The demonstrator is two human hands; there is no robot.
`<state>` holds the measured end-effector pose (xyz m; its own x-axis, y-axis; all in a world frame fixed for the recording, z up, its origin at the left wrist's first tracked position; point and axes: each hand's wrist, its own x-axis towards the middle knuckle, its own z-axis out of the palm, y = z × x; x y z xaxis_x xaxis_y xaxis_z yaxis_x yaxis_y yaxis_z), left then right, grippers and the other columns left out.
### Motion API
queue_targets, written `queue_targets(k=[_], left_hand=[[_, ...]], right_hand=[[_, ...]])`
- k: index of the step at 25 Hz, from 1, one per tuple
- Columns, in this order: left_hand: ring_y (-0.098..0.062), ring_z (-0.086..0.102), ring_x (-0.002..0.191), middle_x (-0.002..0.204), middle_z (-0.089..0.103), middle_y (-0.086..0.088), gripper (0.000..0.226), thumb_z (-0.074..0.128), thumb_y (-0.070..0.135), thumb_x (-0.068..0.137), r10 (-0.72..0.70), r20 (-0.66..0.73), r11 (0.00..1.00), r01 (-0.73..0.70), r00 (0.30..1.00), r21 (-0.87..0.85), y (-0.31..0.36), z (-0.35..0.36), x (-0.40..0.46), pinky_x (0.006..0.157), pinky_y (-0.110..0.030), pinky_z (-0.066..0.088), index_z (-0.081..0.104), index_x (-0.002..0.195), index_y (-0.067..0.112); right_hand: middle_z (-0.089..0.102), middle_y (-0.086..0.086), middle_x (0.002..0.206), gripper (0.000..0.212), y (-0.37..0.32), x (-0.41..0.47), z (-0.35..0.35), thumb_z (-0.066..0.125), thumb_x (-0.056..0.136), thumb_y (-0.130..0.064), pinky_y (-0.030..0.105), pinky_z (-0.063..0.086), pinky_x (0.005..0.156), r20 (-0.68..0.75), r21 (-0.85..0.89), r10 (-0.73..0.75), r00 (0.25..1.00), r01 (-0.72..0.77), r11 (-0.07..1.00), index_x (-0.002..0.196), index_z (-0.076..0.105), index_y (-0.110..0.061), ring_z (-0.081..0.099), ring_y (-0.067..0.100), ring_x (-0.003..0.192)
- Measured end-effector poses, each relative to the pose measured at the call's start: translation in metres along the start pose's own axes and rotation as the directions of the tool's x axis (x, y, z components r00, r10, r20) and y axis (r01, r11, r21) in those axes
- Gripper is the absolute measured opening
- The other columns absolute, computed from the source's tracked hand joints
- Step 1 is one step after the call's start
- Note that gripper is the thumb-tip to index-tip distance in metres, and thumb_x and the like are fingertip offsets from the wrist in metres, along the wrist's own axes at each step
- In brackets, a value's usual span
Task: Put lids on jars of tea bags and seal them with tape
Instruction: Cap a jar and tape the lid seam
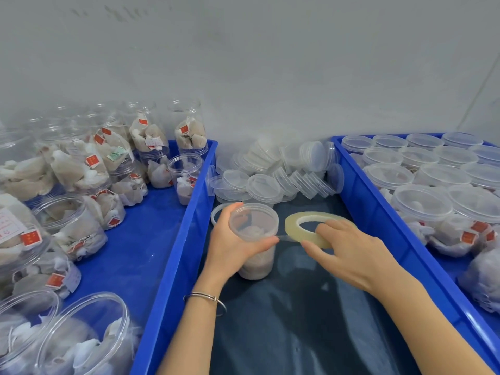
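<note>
On the dark mat between the two blue trays, the left hand (232, 244) grips the lidded jar (253, 236) while the right hand (349, 253) pinches the tape roll (305, 226), its strip bridging to the rim; a slack pull could wrinkle or misalign the seal.

This looks like a small packing workshop for tea, not a home kitchen. A blue crate (173, 239) on the left holds many open jars of tea bags (75, 163), a second blue crate (378, 212) on the right holds lidded jars (422, 204), and loose clear lids (270, 171) are heaped between them against a plain grey wall (243, 63).
</note>
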<state>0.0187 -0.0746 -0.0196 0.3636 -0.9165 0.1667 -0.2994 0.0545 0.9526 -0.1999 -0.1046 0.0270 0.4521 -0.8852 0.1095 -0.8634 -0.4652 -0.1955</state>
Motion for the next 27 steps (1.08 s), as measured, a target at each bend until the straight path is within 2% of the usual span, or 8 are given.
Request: queue_targets(k=[3, 6, 8, 15, 19, 22, 24, 27], left_hand=[[0.007, 0.053, 0.113, 0.121, 0.058, 0.018, 0.087, 0.094, 0.029, 0.049, 0.008, -0.005, 1.000, -0.008, 1.000, -0.023, -0.001, -0.006, 0.002, 0.093, -0.016, 0.047, 0.052, 0.125, 0.028], [0.014, 0.051, 0.109, 0.120, 0.057, 0.020, 0.085, 0.094, 0.026, 0.051, 0.027, 0.010, 0.999, -0.027, 1.000, -0.026, -0.002, -0.007, 0.001, 0.086, -0.006, 0.045, 0.052, 0.125, 0.028], [0.012, 0.052, 0.110, 0.118, 0.059, 0.022, 0.083, 0.094, 0.025, 0.051, 0.038, 0.036, 0.999, -0.037, 0.999, -0.026, -0.003, -0.007, -0.001, 0.085, -0.007, 0.045, 0.053, 0.123, 0.031], [0.002, 0.054, 0.117, 0.119, 0.060, 0.021, 0.083, 0.093, 0.020, 0.055, 0.074, 0.230, 0.997, -0.066, 0.970, -0.041, -0.004, -0.007, -0.006, 0.092, -0.018, 0.046, 0.051, 0.125, 0.033], [0.001, 0.053, 0.117, 0.120, 0.059, 0.018, 0.084, 0.091, 0.012, 0.059, 0.059, 0.386, 0.998, -0.059, 0.921, -0.013, 0.008, -0.007, 0.000, 0.093, -0.015, 0.044, 0.048, 0.129, 0.031], [-0.004, 0.043, 0.122, 0.130, 0.040, 0.015, 0.089, 0.090, 0.027, 0.062, -0.072, 0.468, 0.979, -0.028, 0.881, 0.203, 0.030, -0.011, 0.007, 0.099, -0.021, 0.039, 0.040, 0.134, 0.044], [-0.007, 0.037, 0.123, 0.129, 0.032, 0.011, 0.092, 0.087, 0.036, 0.065, -0.154, 0.500, 0.905, -0.081, 0.852, 0.417, 0.047, -0.020, 0.013, 0.099, -0.026, 0.038, 0.034, 0.139, 0.049], [-0.022, 0.035, 0.131, 0.141, 0.028, -0.001, 0.094, 0.079, 0.040, 0.074, -0.244, 0.510, 0.718, -0.200, 0.825, 0.667, 0.071, -0.013, 0.014, 0.095, -0.030, 0.038, 0.022, 0.148, 0.034]], right_hand=[[0.046, -0.010, 0.092, 0.040, 0.006, -0.006, 0.001, 0.023, 0.088, -0.057, 0.026, 0.036, 0.065, 0.004, -0.080, -0.014, 1.000, 0.014, 0.997, 0.085, 0.044, -0.023, 0.044, 0.010, 0.092], [0.047, -0.017, 0.099, 0.044, 0.016, -0.003, -0.004, 0.021, 0.089, -0.064, 0.029, 0.039, 0.074, -0.033, -0.185, 0.016, 0.999, -0.022, 0.983, 0.087, 0.044, -0.027, 0.041, 0.007, 0.099], [0.046, -0.018, 0.103, 0.046, 0.021, 0.010, -0.005, 0.022, 0.089, -0.068, 0.032, 0.038, 0.079, -0.040, -0.208, 0.044, 0.998, -0.051, 0.977, 0.089, 0.045, -0.028, 0.038, 0.008, 0.108], [0.042, 0.002, 0.128, 0.055, 0.009, 0.059, 0.005, 0.033, 0.092, -0.062, 0.048, 0.037, 0.099, 0.092, -0.106, 0.051, 0.994, -0.041, 0.993, 0.108, 0.049, -0.012, 0.029, 0.021, 0.126], [0.040, 0.002, 0.111, 0.039, 0.001, 0.067, 0.003, 0.040, 0.093, -0.052, 0.049, 0.036, 0.098, 0.202, 0.048, 0.020, 0.979, -0.030, 0.998, 0.095, 0.046, -0.013, 0.032, 0.022, 0.114], [0.038, 0.000, 0.102, 0.037, 0.001, 0.066, 0.003, 0.037, 0.094, -0.050, 0.046, 0.037, 0.094, 0.172, 0.028, -0.005, 0.985, 0.000, 1.000, 0.089, 0.045, -0.014, 0.035, 0.020, 0.105], [0.040, 0.000, 0.103, 0.037, 0.002, 0.067, 0.004, 0.038, 0.094, -0.050, 0.042, 0.039, 0.089, 0.150, 0.021, -0.012, 0.989, 0.009, 1.000, 0.092, 0.047, -0.014, 0.037, 0.021, 0.105], [0.044, 0.000, 0.103, 0.037, 0.003, 0.070, 0.000, 0.042, 0.093, -0.052, 0.036, 0.039, 0.076, 0.154, 0.028, -0.045, 0.987, 0.041, 0.999, 0.098, 0.050, -0.016, 0.041, 0.021, 0.103]])
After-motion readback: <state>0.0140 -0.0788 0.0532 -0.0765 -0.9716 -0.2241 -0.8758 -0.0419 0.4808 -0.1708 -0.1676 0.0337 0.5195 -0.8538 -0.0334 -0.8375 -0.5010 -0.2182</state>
